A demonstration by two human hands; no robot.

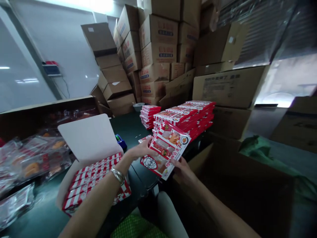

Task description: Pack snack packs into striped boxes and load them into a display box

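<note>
The left hand, a silver link bracelet at its wrist, and the right hand hold a small fanned bundle of flat red-and-white printed food packets up in the air, tilted, above the edge of the tabletop. The left grip is closed around the bundle's upper-left edge, with the fingers pressed against the packets. The right grip pinches the lower-right edge, with the fingers partly hidden behind the bundle.

Just left of the left forearm sits an open brown cardboard carton, its white inner flap raised and rows of matching red-and-white packets lying inside. Ahead on the dark green tabletop rise a large pile of red-and-white packets and a smaller pile, with a small blue device nearby, its exact kind unclear. Clear plastic bags of orange-coloured food fill a brown tray at far left, and tall stacks of brown cardboard cartons crowd the background, while a big brown carton stands open at lower right, holding a green plastic sheet
</note>
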